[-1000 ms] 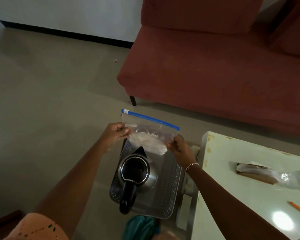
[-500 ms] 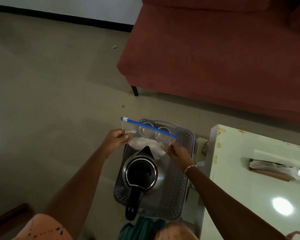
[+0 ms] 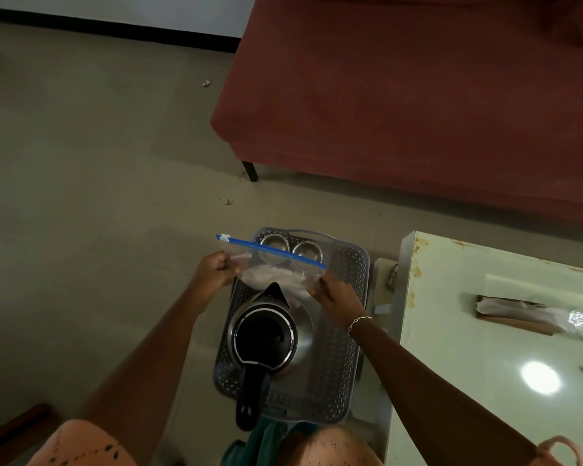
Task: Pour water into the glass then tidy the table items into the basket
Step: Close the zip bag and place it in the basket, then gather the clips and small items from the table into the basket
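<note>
- A zip-lock bag (image 3: 276,270) is held above the grey basket (image 3: 347,331), pinched by the left grip (image 3: 216,272) and right grip (image 3: 334,294).
- An electric kettle (image 3: 266,338) and two steel bowls (image 3: 275,245) are contained in the basket.

A clear plastic zip bag (image 3: 276,269) with a blue seal strip sits mid-frame above a grey perforated plastic basket (image 3: 345,338); upper right, a plain dark-red fabric sofa (image 3: 418,102).

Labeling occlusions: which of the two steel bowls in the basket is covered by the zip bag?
The left bowl: the zip bag and its blue strip cross it. The right bowl beside it shows nearly clear, just above the strip.
</note>
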The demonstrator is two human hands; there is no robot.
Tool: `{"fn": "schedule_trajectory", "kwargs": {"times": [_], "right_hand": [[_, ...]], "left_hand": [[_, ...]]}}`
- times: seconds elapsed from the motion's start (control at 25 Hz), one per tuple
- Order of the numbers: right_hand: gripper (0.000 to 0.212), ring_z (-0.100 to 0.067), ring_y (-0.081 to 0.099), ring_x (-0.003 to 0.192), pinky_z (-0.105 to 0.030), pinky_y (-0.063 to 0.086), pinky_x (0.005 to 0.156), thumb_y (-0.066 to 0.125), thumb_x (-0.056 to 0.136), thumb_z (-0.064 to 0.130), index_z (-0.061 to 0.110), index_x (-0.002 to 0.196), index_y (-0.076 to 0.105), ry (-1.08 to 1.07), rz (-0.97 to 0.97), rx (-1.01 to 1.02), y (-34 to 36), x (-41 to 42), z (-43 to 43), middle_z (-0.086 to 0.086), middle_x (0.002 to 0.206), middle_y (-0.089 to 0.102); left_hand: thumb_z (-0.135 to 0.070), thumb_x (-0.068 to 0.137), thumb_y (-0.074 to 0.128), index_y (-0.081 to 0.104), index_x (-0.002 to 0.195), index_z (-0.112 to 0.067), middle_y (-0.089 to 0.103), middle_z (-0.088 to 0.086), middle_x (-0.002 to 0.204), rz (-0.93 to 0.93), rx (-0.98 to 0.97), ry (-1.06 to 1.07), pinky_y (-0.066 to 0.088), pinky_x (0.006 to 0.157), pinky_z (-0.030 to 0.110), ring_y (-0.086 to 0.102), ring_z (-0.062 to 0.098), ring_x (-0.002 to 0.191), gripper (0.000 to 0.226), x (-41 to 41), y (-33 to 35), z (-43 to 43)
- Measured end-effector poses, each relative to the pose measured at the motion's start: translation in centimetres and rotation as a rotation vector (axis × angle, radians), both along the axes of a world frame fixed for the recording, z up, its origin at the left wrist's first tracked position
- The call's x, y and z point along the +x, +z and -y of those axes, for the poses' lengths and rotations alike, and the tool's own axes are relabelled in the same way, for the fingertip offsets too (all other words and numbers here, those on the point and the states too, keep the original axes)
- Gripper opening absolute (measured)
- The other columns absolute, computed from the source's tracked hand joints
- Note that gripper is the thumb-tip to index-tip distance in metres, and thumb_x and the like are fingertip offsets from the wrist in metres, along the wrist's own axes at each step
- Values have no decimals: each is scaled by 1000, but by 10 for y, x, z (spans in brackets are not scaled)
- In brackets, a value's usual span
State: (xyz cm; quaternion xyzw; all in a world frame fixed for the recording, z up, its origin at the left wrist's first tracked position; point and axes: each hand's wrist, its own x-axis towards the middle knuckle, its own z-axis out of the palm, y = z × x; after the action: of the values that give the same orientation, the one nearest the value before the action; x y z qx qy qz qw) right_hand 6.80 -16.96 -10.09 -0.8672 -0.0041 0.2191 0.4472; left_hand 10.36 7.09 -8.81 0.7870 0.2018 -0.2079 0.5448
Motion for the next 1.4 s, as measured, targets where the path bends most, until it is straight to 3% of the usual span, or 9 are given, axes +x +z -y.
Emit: {"fn": "schedule_trajectory", "kwargs": {"times": [0.12,0.24,0.36,0.44,0.6,0.72,0.96,1.16,1.4], "right_hand": [[34,-25,64,96,-19,39,76,63,85,18,6,115,52,18,35,-10,12,2,9,-9,110,67],[38,-29,62,99,-27,43,78,64,83,21,11,117,51,30,116,-80,22,4,21,-11,115,63],[49,-30,52,116,-33,43,91,63,82,20,12,127,46,48,180,-174,26,2,33,-13,131,51],[56,-31,45,125,-36,42,97,63,82,20,10,132,40,54,226,-244,31,-1,42,-12,141,41],[67,-31,14,142,-38,16,116,53,88,38,10,142,24,123,327,-415,39,-13,59,-15,153,20],[75,-31,-1,144,-36,-2,115,44,91,47,12,146,7,144,366,-539,48,-24,79,-17,155,1],[75,-34,-2,143,-38,-2,114,42,91,47,14,146,3,93,399,-609,68,-63,151,-18,155,-2],[76,-33,-2,143,-40,0,116,44,91,47,14,146,3,32,370,-645,76,-119,254,-17,155,-2],[76,-32,-1,143,-38,3,117,48,90,44,15,146,6,-147,296,-659,77,-187,384,-16,155,0]], "left_hand": [[24,75,46,56,108,3,59,1,79,73,42,21,44,51,3,56,1,66,40,1,8,1],[26,71,41,50,121,-3,58,8,102,148,51,97,44,57,6,55,4,79,58,0,19,2],[26,70,39,43,125,-5,55,16,117,221,95,197,45,71,28,56,18,101,63,-8,31,5],[21,73,39,42,126,-4,53,18,128,334,249,229,45,84,44,49,28,119,59,-15,42,10],[-12,90,52,40,131,1,45,25,136,568,747,157,23,110,49,35,40,130,44,-26,70,40],[-32,91,51,32,137,-1,29,25,147,573,886,-50,10,113,53,19,41,138,58,-37,85,84],[-68,83,4,20,141,0,12,26,151,604,846,-320,2,114,48,9,38,141,91,-75,100,200],[-62,85,20,21,141,-1,13,26,151,590,779,-438,12,116,53,10,38,141,83,-127,99,319],[-74,75,-8,21,142,-4,12,22,153,638,680,-601,8,115,48,9,36,142,101,-167,91,459]]}}
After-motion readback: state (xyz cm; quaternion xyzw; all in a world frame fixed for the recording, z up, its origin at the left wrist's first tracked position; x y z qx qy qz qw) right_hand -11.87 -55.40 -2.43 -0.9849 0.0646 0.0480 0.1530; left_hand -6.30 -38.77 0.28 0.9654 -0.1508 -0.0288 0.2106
